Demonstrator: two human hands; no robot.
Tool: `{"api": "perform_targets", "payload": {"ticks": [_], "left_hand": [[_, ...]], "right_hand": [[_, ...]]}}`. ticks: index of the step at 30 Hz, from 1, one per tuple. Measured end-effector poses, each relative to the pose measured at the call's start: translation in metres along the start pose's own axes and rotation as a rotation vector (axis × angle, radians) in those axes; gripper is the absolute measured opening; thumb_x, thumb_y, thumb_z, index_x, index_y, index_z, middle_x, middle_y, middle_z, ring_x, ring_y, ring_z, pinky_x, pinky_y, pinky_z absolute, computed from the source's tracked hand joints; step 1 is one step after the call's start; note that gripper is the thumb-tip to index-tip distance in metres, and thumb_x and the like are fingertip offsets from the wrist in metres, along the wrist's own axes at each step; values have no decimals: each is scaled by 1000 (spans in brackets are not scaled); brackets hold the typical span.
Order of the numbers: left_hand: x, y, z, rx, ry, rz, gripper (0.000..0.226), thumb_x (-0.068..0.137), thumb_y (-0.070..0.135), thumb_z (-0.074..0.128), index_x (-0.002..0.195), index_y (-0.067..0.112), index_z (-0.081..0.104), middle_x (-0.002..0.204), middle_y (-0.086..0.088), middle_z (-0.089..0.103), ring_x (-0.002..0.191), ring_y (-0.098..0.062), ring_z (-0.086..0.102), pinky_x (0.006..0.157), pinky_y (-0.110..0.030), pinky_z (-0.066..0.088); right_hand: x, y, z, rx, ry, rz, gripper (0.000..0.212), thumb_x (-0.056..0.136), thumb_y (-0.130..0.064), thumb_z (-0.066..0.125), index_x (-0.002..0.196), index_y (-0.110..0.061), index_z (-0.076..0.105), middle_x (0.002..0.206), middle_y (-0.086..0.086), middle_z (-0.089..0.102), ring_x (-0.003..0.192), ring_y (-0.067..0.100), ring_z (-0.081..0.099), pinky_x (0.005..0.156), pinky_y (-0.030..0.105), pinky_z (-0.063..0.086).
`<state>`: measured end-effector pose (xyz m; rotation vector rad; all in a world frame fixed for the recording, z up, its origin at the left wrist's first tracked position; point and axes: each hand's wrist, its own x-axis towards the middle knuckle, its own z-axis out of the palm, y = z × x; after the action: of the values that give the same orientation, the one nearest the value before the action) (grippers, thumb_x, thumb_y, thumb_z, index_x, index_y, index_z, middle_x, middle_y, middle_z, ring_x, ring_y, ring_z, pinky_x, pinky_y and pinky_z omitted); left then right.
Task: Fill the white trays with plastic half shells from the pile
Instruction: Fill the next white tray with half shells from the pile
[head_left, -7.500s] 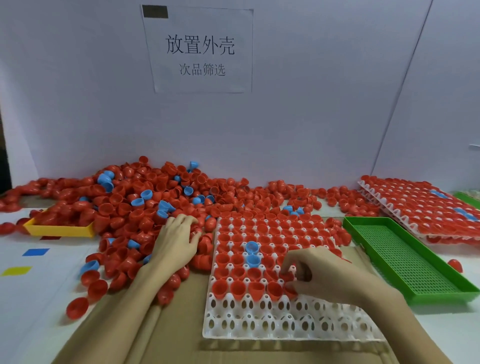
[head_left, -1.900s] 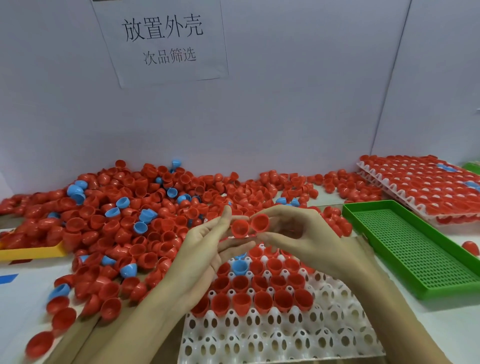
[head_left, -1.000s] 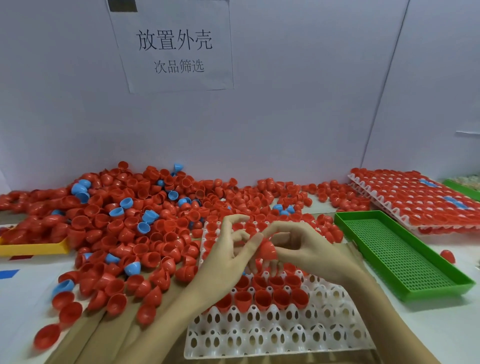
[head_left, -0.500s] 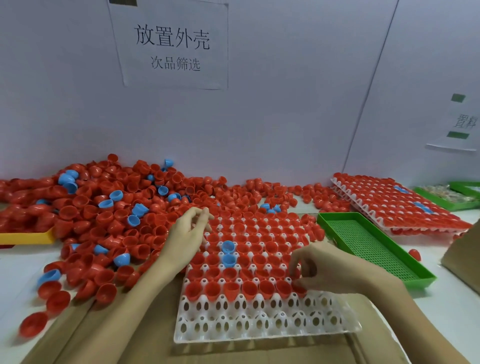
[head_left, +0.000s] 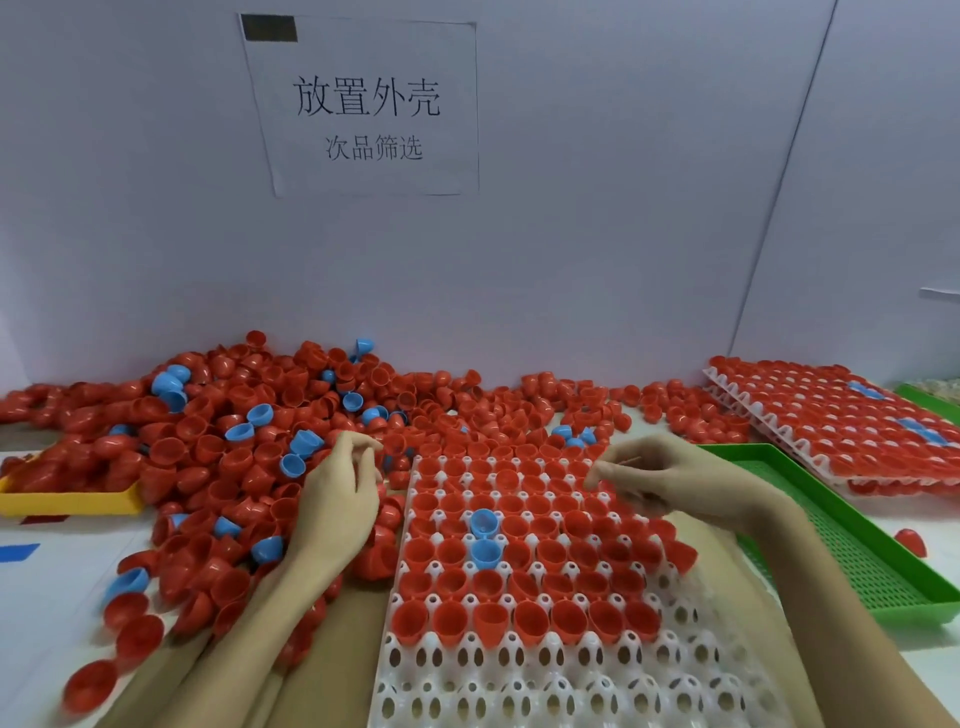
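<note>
Reaching into the pile (head_left: 218, 467), the left hand (head_left: 337, 499) curls loosely, grasping nothing visible; the blurred right hand (head_left: 670, 483) hovers relaxed over the white tray (head_left: 519, 691). Shells look light, stiff, rim-pinchable.

A small factory sorting station: on the plain partition wall hangs a printed sign (head_left: 363, 106) in Chinese characters. Below the sign a bulk pile of shells (head_left: 234, 441) covers the tabletop (head_left: 47, 587), flanked by white trays (head_left: 519, 696) and a green bin (head_left: 857, 551).
</note>
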<state>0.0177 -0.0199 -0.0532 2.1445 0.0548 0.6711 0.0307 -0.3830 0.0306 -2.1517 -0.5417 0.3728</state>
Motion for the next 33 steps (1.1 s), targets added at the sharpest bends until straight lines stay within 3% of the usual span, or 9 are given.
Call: {"api": "perform_targets", "payload": {"ticks": [3, 5, 11, 14, 19, 24, 27, 30, 33], "left_hand": [[1, -7, 0, 214, -16, 96, 19, 105, 6, 47, 117, 14, 60, 113, 0, 64, 107, -18, 59, 91, -34, 52], [0, -8, 3, 337, -78, 136, 20, 105, 11, 49, 122, 16, 58, 117, 1, 59, 110, -16, 53, 97, -36, 50], [3, 6, 10, 371, -27, 117, 34, 104, 24, 54, 136, 15, 46, 125, -2, 57, 111, -19, 59, 81, -28, 52], [22, 19, 20, 460, -56, 174, 29, 103, 29, 56, 128, 17, 51, 121, -3, 56, 109, -20, 57, 86, -32, 51], [76, 33, 50, 469, -315, 305, 23, 103, 29, 59, 123, 20, 61, 127, 2, 57, 119, -18, 53, 101, -38, 49], [112, 23, 67, 520, -571, 218, 17, 100, 34, 66, 102, 19, 72, 110, 4, 69, 104, -16, 65, 89, -34, 53], [114, 22, 70, 460, -448, 195, 17, 102, 30, 63, 97, 17, 72, 98, 5, 69, 98, -17, 66, 83, -33, 52], [98, 37, 63, 217, -308, 183, 12, 102, 23, 63, 98, 17, 71, 96, 8, 70, 94, -10, 65, 85, -32, 52], [58, 60, 48, -118, -404, 81, 9, 102, 24, 64, 102, 26, 72, 106, 12, 74, 103, -3, 68, 91, -20, 50]], "right_hand": [[14, 18, 14, 214, 179, -72, 29, 101, -43, 62, 104, -20, 80, 67, 0, 47, 59, 11, 40, 53, 18, 37], [19, 26, 24, 269, 245, -100, 29, 102, -42, 61, 101, -20, 80, 66, 0, 45, 58, 11, 38, 53, 18, 36], [18, 29, 35, 291, 341, -189, 30, 102, -39, 59, 94, -19, 80, 60, 1, 45, 53, 11, 39, 51, 20, 35], [18, 28, 36, 310, 378, -212, 35, 104, -39, 57, 90, -16, 80, 59, 4, 41, 53, 14, 37, 51, 23, 33], [18, 28, 39, 357, 404, -224, 48, 107, -43, 54, 80, -13, 79, 60, 13, 36, 50, 15, 36, 56, 15, 43], [17, 31, 38, 381, 431, -200, 55, 108, -44, 52, 77, -5, 75, 57, 12, 38, 48, 14, 36, 67, 10, 50], [14, 29, 35, 396, 440, -188, 52, 108, -41, 52, 79, -7, 78, 59, 13, 37, 48, 14, 35, 60, 11, 47], [11, 27, 33, 399, 454, -199, 49, 108, -40, 51, 77, -14, 79, 59, 13, 38, 48, 12, 37, 62, 12, 48], [10, 25, 31, 417, 426, -210, 51, 108, -40, 52, 87, -2, 77, 55, 5, 43, 46, 8, 39, 63, 10, 49]]}}
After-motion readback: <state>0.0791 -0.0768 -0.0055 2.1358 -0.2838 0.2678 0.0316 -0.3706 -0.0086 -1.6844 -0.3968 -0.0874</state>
